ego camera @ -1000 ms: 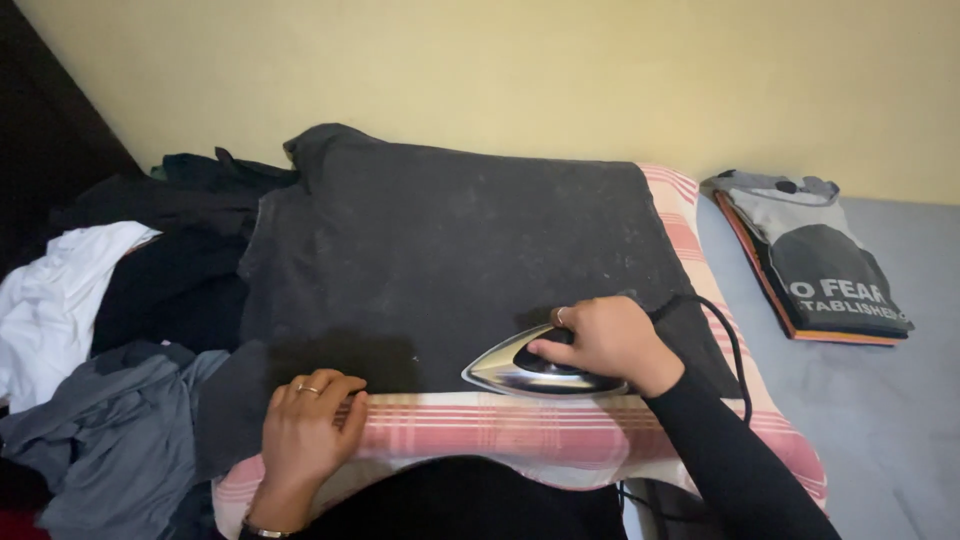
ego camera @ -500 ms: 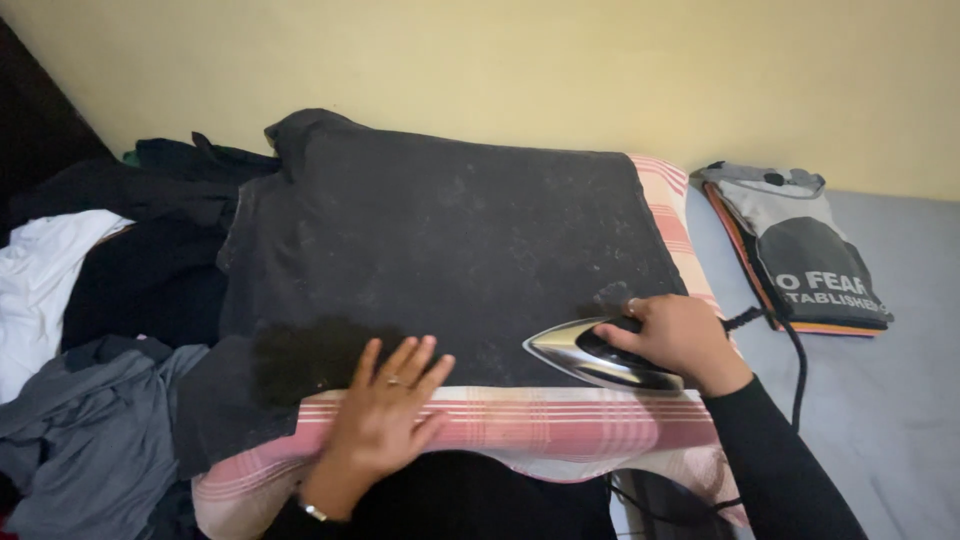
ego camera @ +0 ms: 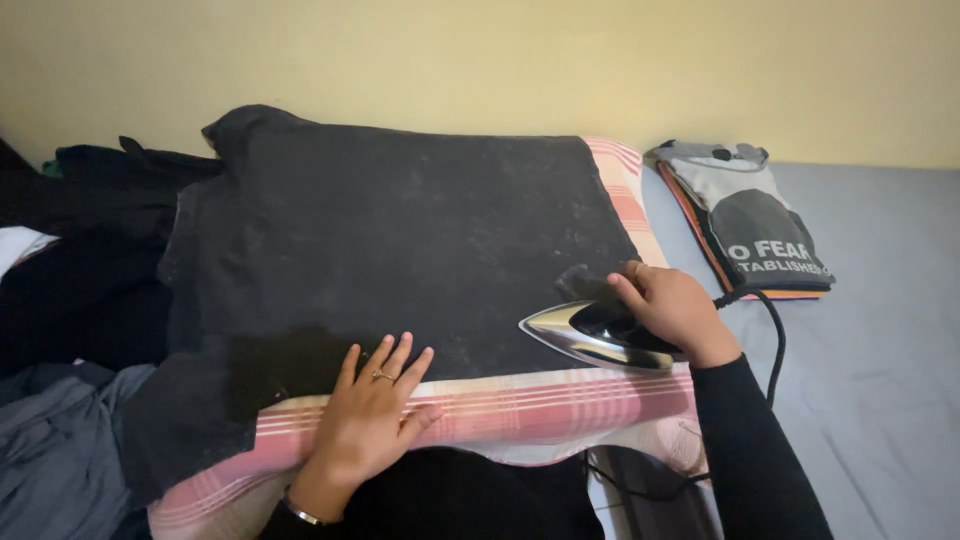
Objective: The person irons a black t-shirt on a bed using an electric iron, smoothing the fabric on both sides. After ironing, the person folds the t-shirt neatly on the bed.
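A dark grey garment (ego camera: 400,240) lies spread flat over a pink striped padded cloth (ego camera: 520,410). My left hand (ego camera: 372,420) rests flat with fingers spread on the garment's near edge, a ring on one finger. My right hand (ego camera: 672,308) grips the handle of a silver and black iron (ego camera: 590,335) that sits on the garment's near right corner, its tip pointing left. The iron's black cord (ego camera: 770,340) loops off to the right and down.
A folded stack of clothes with a grey printed shirt on top (ego camera: 745,215) lies at the right on a grey sheet (ego camera: 880,330). Dark, white and grey clothes (ego camera: 70,300) are heaped at the left. A yellow wall (ego camera: 500,60) runs behind.
The iron and my right hand have slid right along the near edge. My left hand has moved right and spread flat on the garment's edge.
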